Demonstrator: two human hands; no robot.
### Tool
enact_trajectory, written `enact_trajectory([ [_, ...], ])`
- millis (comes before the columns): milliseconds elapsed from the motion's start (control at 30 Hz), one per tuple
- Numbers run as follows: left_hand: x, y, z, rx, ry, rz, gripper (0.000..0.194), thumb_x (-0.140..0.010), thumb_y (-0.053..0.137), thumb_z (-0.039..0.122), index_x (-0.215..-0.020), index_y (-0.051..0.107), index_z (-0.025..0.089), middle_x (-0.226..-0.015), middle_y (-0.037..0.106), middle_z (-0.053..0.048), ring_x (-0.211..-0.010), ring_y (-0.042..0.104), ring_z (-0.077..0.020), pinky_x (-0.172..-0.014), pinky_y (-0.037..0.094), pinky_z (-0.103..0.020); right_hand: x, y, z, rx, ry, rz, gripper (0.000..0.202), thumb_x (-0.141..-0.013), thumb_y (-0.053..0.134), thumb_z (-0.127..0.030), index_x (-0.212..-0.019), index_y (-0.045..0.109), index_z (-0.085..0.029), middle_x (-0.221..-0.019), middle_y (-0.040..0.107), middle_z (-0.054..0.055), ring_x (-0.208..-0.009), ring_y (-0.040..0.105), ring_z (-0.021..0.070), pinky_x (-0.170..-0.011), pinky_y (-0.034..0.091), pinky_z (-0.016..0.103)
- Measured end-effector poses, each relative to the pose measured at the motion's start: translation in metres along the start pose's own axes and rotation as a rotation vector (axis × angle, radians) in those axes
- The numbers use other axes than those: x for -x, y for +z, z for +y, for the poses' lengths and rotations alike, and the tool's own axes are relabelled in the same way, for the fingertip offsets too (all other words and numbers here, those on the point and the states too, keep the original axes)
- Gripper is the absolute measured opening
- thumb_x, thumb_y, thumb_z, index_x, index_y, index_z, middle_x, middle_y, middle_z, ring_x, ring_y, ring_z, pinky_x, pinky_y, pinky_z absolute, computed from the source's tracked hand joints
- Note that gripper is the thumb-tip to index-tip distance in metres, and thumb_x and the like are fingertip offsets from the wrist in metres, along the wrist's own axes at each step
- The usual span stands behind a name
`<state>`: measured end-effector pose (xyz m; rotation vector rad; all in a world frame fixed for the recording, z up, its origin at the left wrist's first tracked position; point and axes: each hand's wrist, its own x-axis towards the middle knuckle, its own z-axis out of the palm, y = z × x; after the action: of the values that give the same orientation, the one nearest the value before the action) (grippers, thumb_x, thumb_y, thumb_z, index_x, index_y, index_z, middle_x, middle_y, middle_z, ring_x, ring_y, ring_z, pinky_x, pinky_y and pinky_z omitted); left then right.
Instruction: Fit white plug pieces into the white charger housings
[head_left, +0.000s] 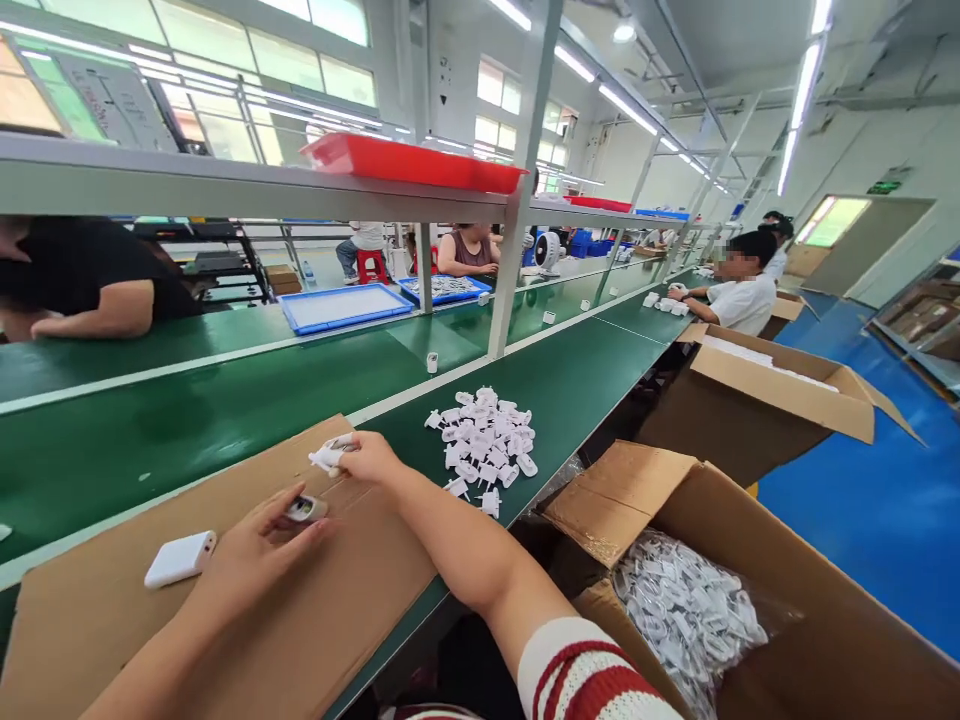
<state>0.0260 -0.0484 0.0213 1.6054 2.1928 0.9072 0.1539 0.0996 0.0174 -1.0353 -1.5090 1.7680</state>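
My left hand [274, 535] is closed around a small white device housing [306, 508], whose open end with a dark inside faces away from me. Farther out, my right hand [371, 458] pinches a small white plastic part [328, 455] above the cardboard sheet [360, 560]. Left of my left hand, a white rectangular device [178, 560] lies on the cardboard. Beyond my right forearm, a heap of small white plastic parts [487, 440] sits on the green bench.
An open carton [810, 580] at my right holds a bag of white parts [686, 610]. A metal post [510, 270] rises beyond the heap, under a shelf with a red tray [420, 165]. Small devices stand on the green belt [225, 390]. Other people sit along the line.
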Motion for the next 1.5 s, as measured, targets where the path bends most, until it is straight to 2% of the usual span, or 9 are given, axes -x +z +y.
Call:
enact_trajectory([
  [167, 0.002, 0.009, -0.001, 0.216, 0.1, 0.019, 0.052, -0.078, 0.062, 0.059, -0.111, 0.073, 0.02, -0.106, 0.075, -0.009, -0.085, 0.069, -0.024, -0.081, 0.056, -0.035, 0.011, -0.007, -0.01, -0.128, 0.027, -0.067, 0.026, -0.065, 0.089, -0.031, -0.085, 0.078, -0.018, -0.086, 0.076, 0.001, -0.067, 0.059, 0.0081, -0.057, 0.039, 0.017],
  [400, -0.003, 0.018, -0.013, 0.35, -0.042, 0.082, 0.051, -0.071, 0.071, 0.063, -0.099, 0.076, 0.02, -0.074, 0.065, -0.002, -0.062, 0.056, -0.017, -0.063, 0.048, -0.03, 0.018, -0.005, -0.003, 0.078, -0.132, -0.16, 0.031, -0.071, 0.083, -0.03, -0.1, 0.077, -0.019, -0.095, 0.075, 0.003, -0.081, 0.065, 0.0135, -0.075, 0.052, 0.026],
  [633, 0.001, 0.021, -0.015, 0.481, -0.06, 0.004, 0.052, -0.074, 0.069, 0.06, -0.105, 0.075, 0.018, -0.067, 0.065, 0.001, -0.06, 0.053, -0.015, -0.059, 0.043, -0.027, 0.036, 0.001, 0.004, 0.708, -0.553, -0.234, 0.031, -0.087, 0.062, -0.016, -0.113, 0.076, -0.022, -0.096, 0.064, 0.003, -0.079, 0.056, 0.014, -0.072, 0.048, 0.026],
  [800, 0.001, 0.017, -0.013, 0.498, -0.036, 0.003, 0.052, -0.074, 0.067, 0.056, -0.109, 0.073, 0.018, -0.075, 0.07, 0.0, -0.063, 0.057, -0.0165, -0.061, 0.045, -0.027, 0.044, 0.008, -0.002, 1.133, -0.676, -0.204, 0.03, -0.085, 0.056, -0.006, -0.104, 0.073, -0.023, -0.09, 0.062, 0.004, -0.093, 0.053, 0.0211, -0.077, 0.045, 0.029],
  [967, 0.001, 0.014, -0.012, 0.431, -0.002, -0.03, 0.048, -0.076, 0.062, 0.054, -0.106, 0.072, 0.018, -0.074, 0.068, -0.001, -0.063, 0.056, -0.0174, -0.061, 0.044, -0.028, 0.052, 0.017, -0.011, 1.288, -0.64, -0.182, 0.032, -0.086, 0.054, -0.004, -0.105, 0.07, -0.024, -0.095, 0.065, 0.004, -0.1, 0.055, 0.0213, -0.078, 0.044, 0.028],
  [1200, 0.001, 0.005, -0.013, 0.114, 0.023, -0.069, 0.042, -0.081, 0.053, 0.059, -0.082, 0.069, 0.021, -0.081, 0.072, -0.006, -0.073, 0.061, -0.0224, -0.064, 0.042, -0.03, 0.052, 0.023, -0.018, 1.191, -0.504, -0.2, 0.029, -0.084, 0.058, -0.008, -0.103, 0.073, -0.025, -0.097, 0.069, 0.001, -0.097, 0.061, 0.0193, -0.079, 0.046, 0.027],
  [1333, -0.005, -0.005, -0.001, 0.1, -0.02, -0.123, 0.039, -0.078, 0.057, 0.058, -0.08, 0.071, 0.022, -0.076, 0.073, -0.004, -0.07, 0.062, -0.0227, -0.063, 0.042, -0.029, 0.042, 0.011, -0.019, 0.984, -0.428, -0.231, 0.043, -0.089, 0.063, -0.019, -0.131, 0.064, -0.026, -0.113, 0.072, 0.002, -0.106, 0.064, 0.0179, -0.091, 0.049, 0.027],
  [1400, -0.015, -0.014, 0.002, 0.09, -0.061, -0.16, 0.04, -0.076, 0.06, 0.059, -0.08, 0.071, 0.021, -0.075, 0.073, -0.004, -0.071, 0.064, -0.0238, -0.063, 0.043, -0.029, 0.037, -0.004, -0.025, 0.999, -0.383, -0.085, 0.055, -0.092, 0.065, -0.028, -0.146, 0.054, -0.025, -0.129, 0.069, 0.008, -0.122, 0.06, 0.0226, -0.103, 0.047, 0.035],
  [1500, -0.046, -0.034, -0.008, 0.018, -0.097, -0.072, 0.046, -0.077, 0.06, 0.06, -0.093, 0.072, 0.018, -0.086, 0.075, -0.006, -0.081, 0.066, -0.0276, -0.066, 0.044, -0.03, 0.031, -0.035, -0.034, 1.231, -0.211, 0.381, 0.054, -0.093, 0.063, -0.031, -0.143, 0.056, -0.013, -0.145, 0.057, 0.024, -0.142, 0.043, 0.0397, -0.117, 0.029, 0.062],
])
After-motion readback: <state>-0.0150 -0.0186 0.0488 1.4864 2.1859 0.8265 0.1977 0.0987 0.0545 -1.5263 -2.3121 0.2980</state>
